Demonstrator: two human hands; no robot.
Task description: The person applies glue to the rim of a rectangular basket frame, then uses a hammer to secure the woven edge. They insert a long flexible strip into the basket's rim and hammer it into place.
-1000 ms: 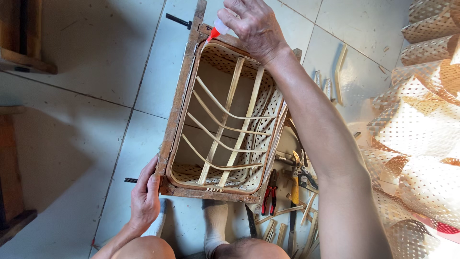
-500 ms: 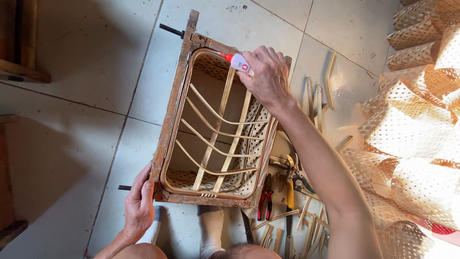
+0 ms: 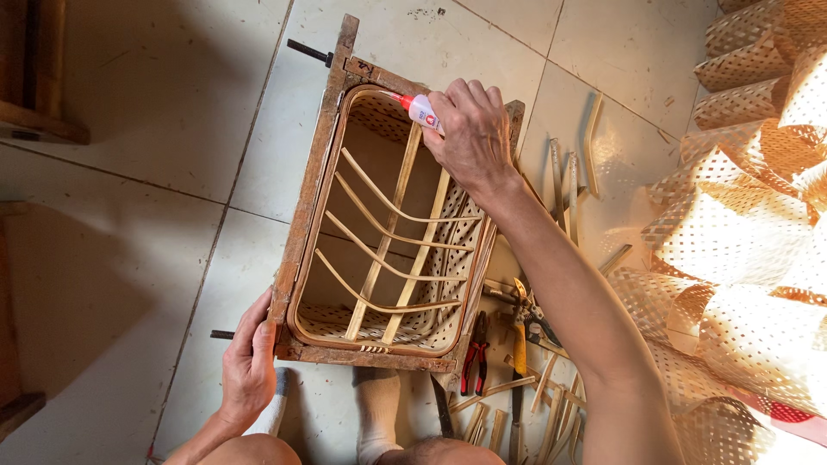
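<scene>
A wooden box-shaped mould stands on the tiled floor with a woven rattan basket set inside it, bamboo ribs crossing its opening. My right hand holds a small white glue bottle with a red tip, the tip pointing at the basket's far rim. My left hand grips the near left corner of the mould, beside a metal bolt.
Red-handled pliers, cutters and bamboo strips lie on the floor right of the mould. Rolls of perforated woven sheet fill the right side. Wooden furniture stands at the left. My socked feet rest below the mould.
My right hand has brought the glue bottle down from the far corner of the mould to the basket's far rim. The left hand has stayed on the near corner.
</scene>
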